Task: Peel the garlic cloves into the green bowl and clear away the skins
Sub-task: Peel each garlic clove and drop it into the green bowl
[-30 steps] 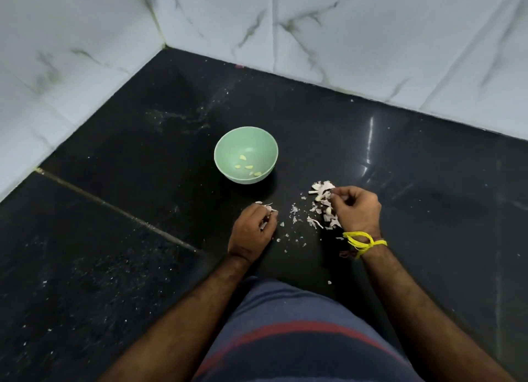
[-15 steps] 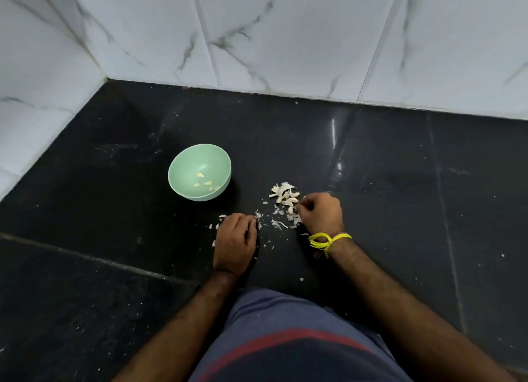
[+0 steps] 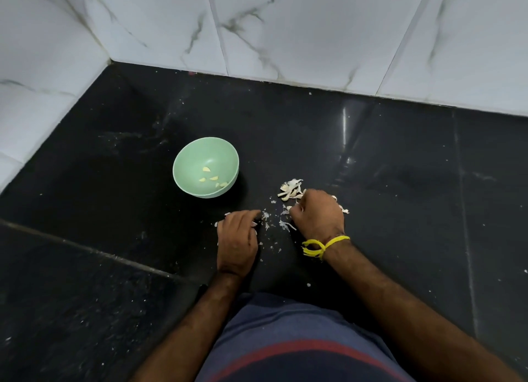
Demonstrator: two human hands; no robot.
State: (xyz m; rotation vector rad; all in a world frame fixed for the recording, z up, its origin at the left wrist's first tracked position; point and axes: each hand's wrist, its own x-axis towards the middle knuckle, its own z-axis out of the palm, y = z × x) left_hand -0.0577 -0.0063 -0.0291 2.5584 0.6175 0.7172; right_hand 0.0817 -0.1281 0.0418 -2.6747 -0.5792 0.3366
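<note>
The green bowl sits at ten o'clock from the hands, with a few peeled cloves inside. The right hand is curled over the skins heaped at its twelve o'clock, probably pinching some. The left hand lies knuckles-up on the black tabletop, fingers bent over flakes; whether it holds any, I cannot tell. The skins look papery, light and brittle: better swept together than picked singly.

head view, high, facing down, close

White marble-look wall tiles, glossy black floor.
</note>
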